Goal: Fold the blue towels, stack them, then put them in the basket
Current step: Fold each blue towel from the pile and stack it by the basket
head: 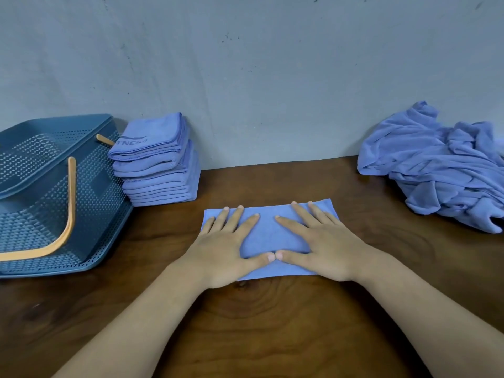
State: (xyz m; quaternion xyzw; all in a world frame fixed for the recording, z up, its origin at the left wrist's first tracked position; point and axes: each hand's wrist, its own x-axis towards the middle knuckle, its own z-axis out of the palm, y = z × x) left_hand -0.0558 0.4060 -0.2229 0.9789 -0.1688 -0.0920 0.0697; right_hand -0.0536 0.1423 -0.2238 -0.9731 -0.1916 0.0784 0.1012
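Blue towel (268, 236) lies half-folded on the tabletop (272, 323), pressed flat by the left hand (226, 248) and right hand (321, 245), fingers straight, gripping nothing. Folding step; next likely another fold, then the stack (156, 162) beside the basket (54, 192).

A pale grey-blue wall (259, 64) fills the upper half of the view, its matte surface marked by small dark specks, faint scuffs and a few thin scratches near the top right corner. It meets a dark brown wooden table (272, 336) whose top shows swirling grain with a ring-shaped figure near the front middle. The light is soft and even, casting only faint shadows.
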